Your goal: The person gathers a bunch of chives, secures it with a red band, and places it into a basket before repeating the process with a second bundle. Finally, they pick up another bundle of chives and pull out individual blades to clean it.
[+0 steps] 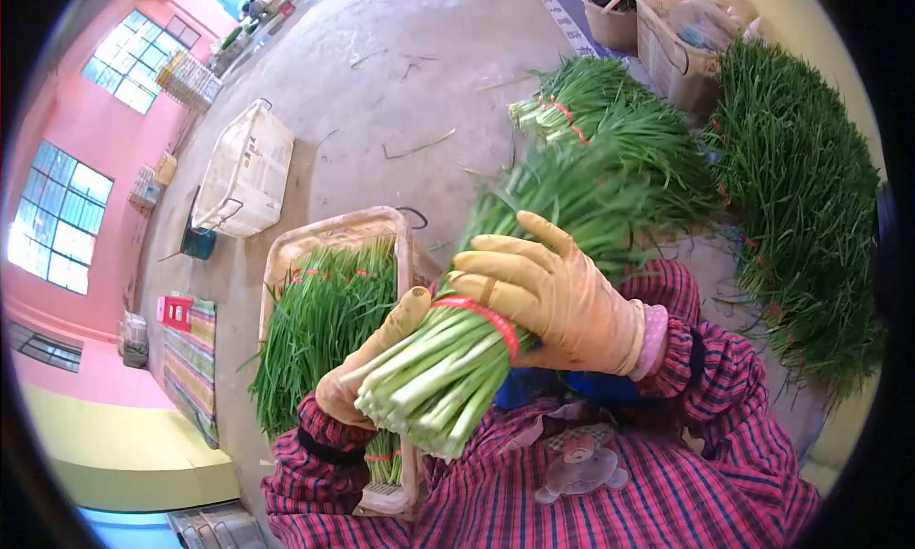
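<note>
A bunch of garlic chives [440, 373], its pale cut ends toward me and a red band around the stems, is held at an angle in front of my chest. My right hand [562, 296], in a yellowish rubber glove, lies over the banded part with its fingers across the stems. On the bunch's other side, my left hand [367, 368], gloved too, supports it near the cut ends; part of that hand is hidden behind the stems. The leafy tops are blurred. Left of the bunch, a plastic crate [334, 227] contains upright banded bunches [324, 311].
More banded chives [610, 120] lie on the floor ahead, and a large pile [801, 206] runs along the right wall. A white crate [246, 172] stands ahead left. A bin [667, 58] and a bucket [610, 25] are at the back right.
</note>
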`<state>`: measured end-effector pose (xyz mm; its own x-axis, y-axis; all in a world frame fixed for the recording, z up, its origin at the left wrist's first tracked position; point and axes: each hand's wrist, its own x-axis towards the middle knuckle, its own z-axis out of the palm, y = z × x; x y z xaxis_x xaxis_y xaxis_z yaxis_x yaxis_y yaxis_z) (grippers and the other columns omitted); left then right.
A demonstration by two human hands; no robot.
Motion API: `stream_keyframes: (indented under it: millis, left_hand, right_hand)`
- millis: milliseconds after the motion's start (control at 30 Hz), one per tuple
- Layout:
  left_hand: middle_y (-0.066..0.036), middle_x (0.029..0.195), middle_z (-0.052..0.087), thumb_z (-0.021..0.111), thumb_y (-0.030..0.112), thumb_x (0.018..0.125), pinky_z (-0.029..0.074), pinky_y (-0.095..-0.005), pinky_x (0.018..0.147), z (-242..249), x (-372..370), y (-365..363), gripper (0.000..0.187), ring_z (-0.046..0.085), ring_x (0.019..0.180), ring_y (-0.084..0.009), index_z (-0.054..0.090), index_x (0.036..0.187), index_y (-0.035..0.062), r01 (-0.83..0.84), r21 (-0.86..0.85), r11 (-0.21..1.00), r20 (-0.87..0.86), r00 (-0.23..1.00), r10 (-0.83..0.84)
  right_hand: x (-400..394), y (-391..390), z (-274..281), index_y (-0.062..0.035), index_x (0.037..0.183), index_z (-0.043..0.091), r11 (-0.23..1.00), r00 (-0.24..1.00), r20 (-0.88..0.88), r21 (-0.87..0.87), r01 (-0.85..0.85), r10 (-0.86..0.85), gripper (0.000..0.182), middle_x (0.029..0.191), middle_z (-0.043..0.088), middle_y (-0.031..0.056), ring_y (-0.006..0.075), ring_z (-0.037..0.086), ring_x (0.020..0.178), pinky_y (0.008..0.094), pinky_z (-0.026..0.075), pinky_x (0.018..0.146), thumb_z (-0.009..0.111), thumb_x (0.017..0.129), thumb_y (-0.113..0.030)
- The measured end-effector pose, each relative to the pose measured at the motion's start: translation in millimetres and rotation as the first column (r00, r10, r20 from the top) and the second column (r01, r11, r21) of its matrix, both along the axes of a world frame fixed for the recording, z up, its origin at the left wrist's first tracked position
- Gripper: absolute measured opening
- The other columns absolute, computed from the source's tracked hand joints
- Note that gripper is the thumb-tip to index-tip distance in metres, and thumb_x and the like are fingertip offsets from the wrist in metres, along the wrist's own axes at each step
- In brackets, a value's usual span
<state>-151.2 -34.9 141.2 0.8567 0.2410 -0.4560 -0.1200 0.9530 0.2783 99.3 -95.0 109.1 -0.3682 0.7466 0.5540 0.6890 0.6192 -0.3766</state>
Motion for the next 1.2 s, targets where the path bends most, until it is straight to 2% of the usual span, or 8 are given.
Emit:
stream_keyframes:
  millis: [67, 100, 167, 233, 367, 533, 667, 1200]
  left_hand:
    - [-0.012, 0.148, 0.047, 0.046, 0.027, 0.105, 0.039, -0.0344, 0.113, -13.0, 0.9, 6.9, 0.047, 0.049, 0.132, -0.0211, 0.041, 0.147, 0.0063, 0.432, 0.797, 0.423, -0.457, 0.888, -0.046]
    - [-0.01, 0.154, 0.04, 0.046, 0.025, 0.104, 0.033, -0.034, 0.117, -36.2, -3.3, 13.6, 0.05, 0.043, 0.137, -0.021, 0.038, 0.149, 0.0052, 0.042, 0.482, 0.875, 0.093, 0.991, -0.099]
    - [-0.007, 0.157, 0.035, 0.045, 0.025, 0.104, 0.026, -0.0356, 0.12, -53.1, 0.6, 23.1, 0.05, 0.034, 0.143, -0.0213, 0.038, 0.148, 0.003, 0.191, 0.649, 0.736, -0.095, 0.981, -0.171]
    - [-0.02, 0.1, 0.07, 0.043, 0.03, 0.105, 0.059, -0.0316, 0.072, -46.7, 23.2, 28.1, 0.04, 0.07, 0.077, -0.0247, 0.055, 0.131, 0.0019, 0.469, 0.748, 0.469, -0.49, 0.867, -0.085]
    - [-0.017, 0.091, 0.07, 0.058, 0.021, 0.1, 0.054, -0.0244, 0.06, -102.8, 8.1, 36.9, 0.041, 0.063, 0.059, -0.0164, 0.05, 0.135, 0.0014, 0.09, 0.649, 0.755, -0.278, 0.952, 0.125]
    - [-0.01, 0.128, 0.058, 0.088, 0.005, 0.067, 0.049, -0.0344, 0.093, -67.2, 57.8, 6.3, 0.093, 0.057, 0.11, -0.0196, 0.038, 0.145, -0.0006, 0.215, 0.964, -0.159, -0.079, 0.797, 0.598]
    - [-0.008, 0.129, 0.057, 0.089, 0.004, 0.068, 0.046, -0.0334, 0.102, -101.2, 83.2, 15.7, 0.082, 0.054, 0.119, -0.017, 0.046, 0.138, 0.0023, 0.102, 0.982, 0.159, -0.154, 0.921, 0.359]
    - [-0.004, 0.127, 0.061, 0.084, 0.01, 0.076, 0.047, -0.0339, 0.1, -74.8, 96.9, 27.2, 0.072, 0.058, 0.116, -0.016, 0.048, 0.138, 0.0046, -0.696, 0.663, 0.276, 0.477, 0.676, 0.562]
  right_hand:
    - [10.8, 7.0, -2.8, -0.0106, 0.139, 0.049, 0.999, 0.998, -0.056, -0.009, -0.036, 0.035, 0.081, 0.138, 0.054, 0.0076, 0.0286, 0.05, 0.129, 0.0503, 0.031, 0.112, 0.083, 0.069, -0.034]
    - [15.3, 9.1, -6.3, -0.0099, 0.138, 0.049, 0.994, 0.985, -0.163, -0.077, -0.075, 0.061, 0.084, 0.135, 0.056, 0.0092, 0.0293, 0.052, 0.126, 0.0476, 0.035, 0.109, 0.085, 0.066, -0.033]
    - [27.9, 12.8, -13.2, -0.0067, 0.138, 0.048, 0.976, 0.961, -0.27, -0.185, -0.118, 0.065, 0.09, 0.129, 0.059, 0.0129, 0.0296, 0.056, 0.121, 0.0412, 0.043, 0.105, 0.091, 0.062, -0.029]
    - [34.9, 16.0, -26.0, -0.0059, 0.139, 0.047, 0.942, 0.927, -0.376, -0.31, -0.125, -0.001, 0.091, 0.13, 0.059, 0.013, 0.0281, 0.057, 0.122, 0.0399, 0.043, 0.105, 0.091, 0.062, -0.027]
    - [48.3, 29.7, -41.6, -0.0037, 0.141, 0.046, 0.898, 0.837, -0.543, -0.4, -0.184, -0.071, 0.095, 0.128, 0.06, 0.0118, 0.0211, 0.057, 0.119, 0.0351, 0.045, 0.103, 0.093, 0.062, -0.022]
    - [57.1, 37.3, -36.0, -0.0033, 0.139, 0.047, 0.8, 0.794, -0.594, -0.536, -0.27, -0.13, 0.093, 0.122, 0.063, 0.0088, 0.0168, 0.058, 0.113, 0.0344, 0.047, 0.1, 0.094, 0.061, -0.02]
    - [54.1, 45.0, -23.5, -0.0029, 0.14, 0.046, 0.783, 0.852, -0.522, -0.546, -0.297, -0.04, 0.091, 0.125, 0.062, 0.008, 0.0144, 0.055, 0.115, 0.0343, 0.045, 0.102, 0.093, 0.063, -0.015]
    - [23.0, 24.8, -63.8, -0.0031, 0.157, 0.008, 0.904, 0.775, -0.606, -0.413, -0.112, -0.181, 0.131, 0.147, 0.046, 0.0162, 0.0201, 0.045, 0.134, 0.0358, 0.036, 0.112, 0.093, 0.057, -0.007]
